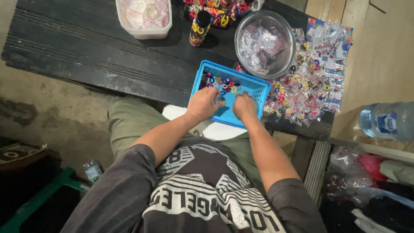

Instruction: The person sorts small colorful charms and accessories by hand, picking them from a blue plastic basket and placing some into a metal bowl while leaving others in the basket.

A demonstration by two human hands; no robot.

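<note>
Both hands are resting inside the blue basket (254, 88), close together. The left hand (203, 103) is pinching a small clear bag (217, 99); whether the curled right hand (244, 106) is gripping anything is unclear. Small coloured bands (222, 83) are lying at the basket's far end. Behind the basket a metal bowl (264, 43) is sitting; right of it, packed bags (310, 82) are piling up.

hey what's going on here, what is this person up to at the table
A seated person has both hands in a blue plastic basket at the edge of a dark wooden table. The left hand and right hand are down among small colourful hair ties. Beside it lie filled clear packets, a metal bowl and a white tub.
</note>
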